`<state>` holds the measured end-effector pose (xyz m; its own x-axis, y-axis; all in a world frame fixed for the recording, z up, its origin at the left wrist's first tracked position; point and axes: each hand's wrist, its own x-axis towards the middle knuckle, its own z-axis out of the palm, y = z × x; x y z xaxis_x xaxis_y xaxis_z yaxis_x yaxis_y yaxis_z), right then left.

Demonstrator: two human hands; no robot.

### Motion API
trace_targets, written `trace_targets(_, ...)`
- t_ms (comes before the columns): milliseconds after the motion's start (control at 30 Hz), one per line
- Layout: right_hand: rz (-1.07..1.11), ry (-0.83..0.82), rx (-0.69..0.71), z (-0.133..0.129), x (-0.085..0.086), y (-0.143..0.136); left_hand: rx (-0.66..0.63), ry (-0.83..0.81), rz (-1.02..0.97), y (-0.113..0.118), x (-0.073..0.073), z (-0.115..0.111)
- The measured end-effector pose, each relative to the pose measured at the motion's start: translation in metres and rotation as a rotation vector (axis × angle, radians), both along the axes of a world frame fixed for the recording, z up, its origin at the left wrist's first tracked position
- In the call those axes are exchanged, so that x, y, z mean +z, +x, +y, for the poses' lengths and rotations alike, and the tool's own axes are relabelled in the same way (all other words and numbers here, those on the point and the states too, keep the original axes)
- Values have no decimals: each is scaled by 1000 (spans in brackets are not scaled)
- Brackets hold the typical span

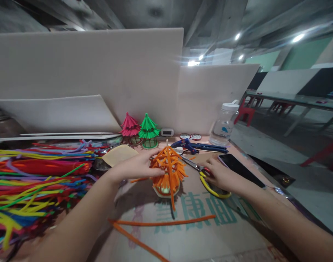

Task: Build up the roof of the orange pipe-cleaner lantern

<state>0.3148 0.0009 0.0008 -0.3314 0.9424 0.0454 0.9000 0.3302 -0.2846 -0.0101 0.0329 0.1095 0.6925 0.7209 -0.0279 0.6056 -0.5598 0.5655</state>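
A small orange pavilion model made of fuzzy pipe cleaners stands on the cardboard in front of me. My left hand holds it from the left side, thumb toward the front; the other fingers are partly hidden behind it. One long orange strip hangs down its front. To the right, my right hand is closed at the red and yellow handles of the scissors, whose blades point toward the model. Nearer to me lie loose orange pipe cleaners.
Many coloured pipe cleaners are heaped at left. Behind the model stand a pink pavilion and a green pavilion. A blue glue gun, a phone and a water bottle are to the right, before white boards.
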Motion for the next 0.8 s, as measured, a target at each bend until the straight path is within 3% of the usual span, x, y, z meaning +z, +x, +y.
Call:
trace_targets(367,-44,41,-89,3,-9,-3,37,-161,-286,-3,-15,13)
trace_targets(667,-68,73,-46,-7,-11,-2,92,-195,-377,-7,-10,16)
trace_targets(800,12,46,-143,-4,-12,2,122,-211,-370,-7,-4,13)
